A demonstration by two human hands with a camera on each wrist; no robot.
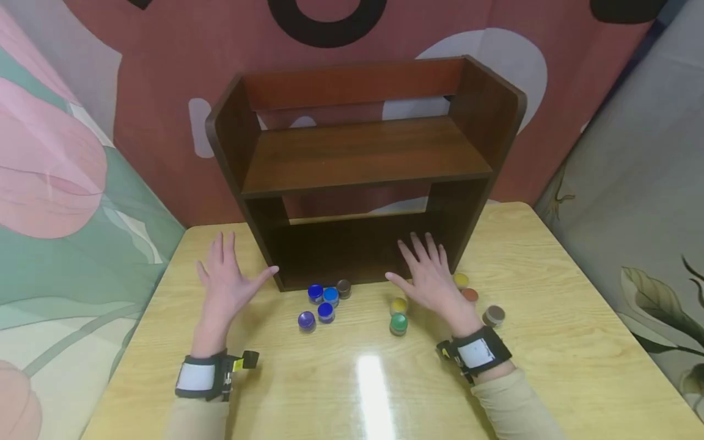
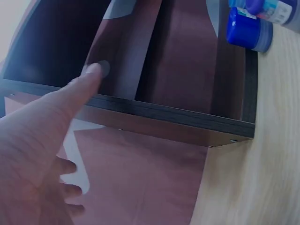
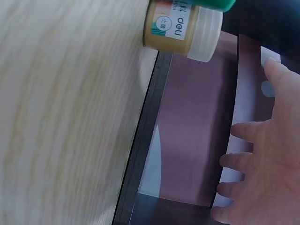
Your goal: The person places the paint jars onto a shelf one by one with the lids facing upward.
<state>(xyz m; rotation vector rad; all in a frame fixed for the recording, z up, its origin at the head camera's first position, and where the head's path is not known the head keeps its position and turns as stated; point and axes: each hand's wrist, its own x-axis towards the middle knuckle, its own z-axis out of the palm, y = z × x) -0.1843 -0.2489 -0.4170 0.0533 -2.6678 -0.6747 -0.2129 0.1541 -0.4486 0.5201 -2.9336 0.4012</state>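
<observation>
My left hand (image 1: 228, 290) is spread with straight fingers at the left side of a dark brown two-tier shelf (image 1: 363, 156), holding nothing. My right hand (image 1: 434, 284) also spreads its fingers, in front of the shelf's lower right opening, with nothing in it. Between the hands, small paint jars stand on the table: a purple jar (image 1: 307, 321), a light blue jar (image 1: 330, 297), a dark brown jar (image 1: 343, 288) and two dark blue ones on the left. Nearer the right hand are a yellow jar (image 1: 398, 306) and a green jar (image 1: 398, 324). In the right wrist view, an ochre jar (image 3: 171, 28) shows its label.
Right of the right wrist stand a grey-brown jar (image 1: 494, 315), an orange-brown jar (image 1: 470, 295) and another yellow jar (image 1: 461, 280). The wooden table (image 1: 308, 391) runs back to a red patterned curtain (image 1: 154, 122). Printed cloths hang at both sides.
</observation>
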